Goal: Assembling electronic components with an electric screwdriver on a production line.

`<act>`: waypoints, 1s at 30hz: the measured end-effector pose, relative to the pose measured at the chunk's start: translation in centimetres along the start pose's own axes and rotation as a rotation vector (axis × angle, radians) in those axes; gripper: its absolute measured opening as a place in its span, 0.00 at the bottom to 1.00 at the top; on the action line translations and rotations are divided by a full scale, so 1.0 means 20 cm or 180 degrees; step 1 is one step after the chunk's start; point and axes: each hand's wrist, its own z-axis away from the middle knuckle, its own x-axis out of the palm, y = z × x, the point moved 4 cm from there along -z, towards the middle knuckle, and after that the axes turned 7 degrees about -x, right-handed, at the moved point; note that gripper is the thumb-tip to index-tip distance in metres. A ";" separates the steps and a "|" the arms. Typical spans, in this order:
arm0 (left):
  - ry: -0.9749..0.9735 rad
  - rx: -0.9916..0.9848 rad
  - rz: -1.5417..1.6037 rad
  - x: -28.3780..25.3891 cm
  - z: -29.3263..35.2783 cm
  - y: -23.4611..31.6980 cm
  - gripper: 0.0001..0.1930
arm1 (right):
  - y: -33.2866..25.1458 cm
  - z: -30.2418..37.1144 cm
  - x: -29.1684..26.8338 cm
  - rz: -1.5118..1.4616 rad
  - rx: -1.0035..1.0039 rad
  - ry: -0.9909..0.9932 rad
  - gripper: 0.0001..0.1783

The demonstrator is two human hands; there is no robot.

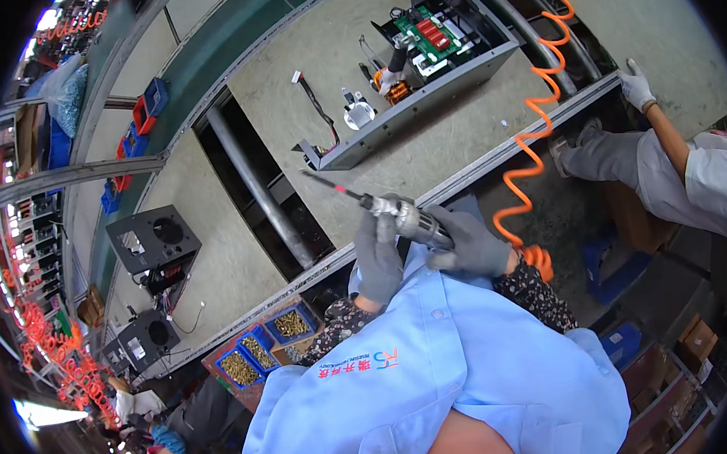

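My left hand (pixel 377 258), in a grey glove, closes its fingers around the front of a power screwdriver (pixel 417 224). Its long thin bit with a red band points up and left, past the table edge. My right hand (pixel 469 242), also gloved, wraps the rear end of the tool. Just beyond the bit lies a grey metal chassis (pixel 434 92) on the worktable. Inside it are a green circuit board (pixel 433 36) with red parts, a copper coil (pixel 397 92) and a silvery round part (pixel 358 111). A dark cable with a white plug (pixel 316 101) rests beside it.
An orange coiled hose (pixel 533 146) hangs on the right. Blue bins of brass-coloured screws (pixel 256 350) stand at the lower left. Black-and-grey housings (pixel 156 240) sit further left. A metal roller (pixel 259 187) spans the table gap. At right, a co-worker's gloved hand (pixel 636 85) touches a panel.
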 end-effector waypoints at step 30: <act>0.0225 -0.0739 -0.0734 0.01 -0.65 -0.60 0.08 | 0.47 0.40 0.14 -0.0221 0.1512 0.1912 0.36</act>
